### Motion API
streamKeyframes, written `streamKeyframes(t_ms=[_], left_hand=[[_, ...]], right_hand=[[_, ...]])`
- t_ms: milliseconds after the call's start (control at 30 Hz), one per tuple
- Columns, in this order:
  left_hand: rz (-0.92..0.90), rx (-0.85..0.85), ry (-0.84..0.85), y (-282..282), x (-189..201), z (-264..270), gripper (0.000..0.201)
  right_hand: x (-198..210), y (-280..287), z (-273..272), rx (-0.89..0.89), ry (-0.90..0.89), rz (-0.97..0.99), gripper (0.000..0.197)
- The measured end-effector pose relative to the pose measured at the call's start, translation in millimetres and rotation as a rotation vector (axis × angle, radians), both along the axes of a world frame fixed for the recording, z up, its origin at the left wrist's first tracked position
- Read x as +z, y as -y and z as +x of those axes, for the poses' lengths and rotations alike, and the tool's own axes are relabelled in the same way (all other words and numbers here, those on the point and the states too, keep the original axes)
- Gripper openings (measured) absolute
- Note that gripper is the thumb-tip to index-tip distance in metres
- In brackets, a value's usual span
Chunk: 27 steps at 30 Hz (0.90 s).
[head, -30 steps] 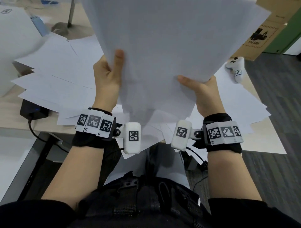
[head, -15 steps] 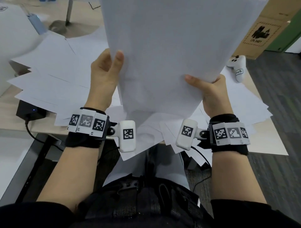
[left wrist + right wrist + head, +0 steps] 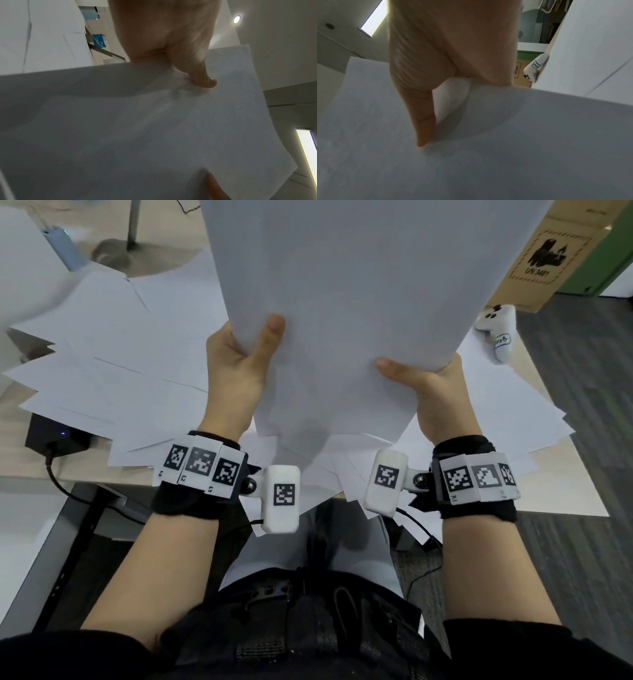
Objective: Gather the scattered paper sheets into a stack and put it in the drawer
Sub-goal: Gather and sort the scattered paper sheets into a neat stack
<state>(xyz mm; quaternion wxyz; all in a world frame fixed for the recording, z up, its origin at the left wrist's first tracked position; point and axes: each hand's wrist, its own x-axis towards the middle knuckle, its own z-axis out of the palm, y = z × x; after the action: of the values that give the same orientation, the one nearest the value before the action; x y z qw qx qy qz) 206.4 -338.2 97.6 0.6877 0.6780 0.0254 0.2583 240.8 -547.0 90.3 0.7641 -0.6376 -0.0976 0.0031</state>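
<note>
A bundle of white paper sheets stands upright above the desk, held at its lower edge by both hands. My left hand grips its left side with the thumb on the near face; the same bundle fills the left wrist view under that hand. My right hand grips the right lower corner, thumb across the front, and pinches the sheets in the right wrist view too. Many loose sheets lie fanned over the desk beneath. No drawer is in view.
A white controller lies at the desk's right edge by a cardboard box. A black power brick with a cable sits at the front left. A stand's round base is at the back left. Grey carpet lies right.
The bundle has squared up: its fanned sheets now line up more closely. Both hands shifted slightly right and closer along the lower edge.
</note>
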Motion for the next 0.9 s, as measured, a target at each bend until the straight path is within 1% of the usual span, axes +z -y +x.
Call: streamKeyframes(t_ms=[67, 133, 200, 267, 333, 467, 567, 700, 800, 900], left_hand=[[-0.018, -0.009, 0.054, 0.0, 2.1, 0.4, 0.006], [-0.057, -0.017, 0.083, 1.8, -2.7, 0.6, 0.013], [-0.024, -0.016, 0.033, 4.9, -13.1, 0.6, 0.007], [0.003, -0.017, -0.042, 7.4, -23.7, 0.5, 0.011], [-0.008, -0.032, -0.064, 9.2, -28.0, 1.4, 0.015], [0.024, -0.044, 0.034, 13.5, -15.6, 6.4, 0.010], [0.003, -0.074, 0.050, 17.2, -11.7, 12.0, 0.016], [0.018, -0.123, -0.068, 28.9, -27.6, 12.7, 0.013], [0.040, -0.135, -0.173, 29.9, -35.2, 14.7, 0.017], [0.057, -0.140, -0.298, 23.4, -37.0, 21.7, 0.022]], right_hand=[[1.3, 3.9, 0.5, 0.000, 0.008, 0.014, 0.025], [-2.1, 7.0, -0.7, -0.001, -0.004, 0.003, 0.025], [-9.6, 8.2, -3.3, 0.012, -0.035, -0.032, 0.026], [-17.2, 8.2, -6.0, 0.008, -0.066, -0.080, 0.028], [-19.5, 7.6, -7.3, -0.019, -0.076, -0.089, 0.027], [-7.6, 14.9, -3.8, -0.078, -0.044, -0.016, 0.022], [-3.7, 25.4, -1.3, -0.100, -0.025, 0.002, 0.023], [-22.4, 33.6, -3.6, -0.103, -0.126, -0.050, 0.022], [-30.0, 33.7, -2.8, -0.111, -0.195, -0.053, 0.023], [-27.8, 33.8, 4.1, -0.158, -0.208, -0.055, 0.013]])
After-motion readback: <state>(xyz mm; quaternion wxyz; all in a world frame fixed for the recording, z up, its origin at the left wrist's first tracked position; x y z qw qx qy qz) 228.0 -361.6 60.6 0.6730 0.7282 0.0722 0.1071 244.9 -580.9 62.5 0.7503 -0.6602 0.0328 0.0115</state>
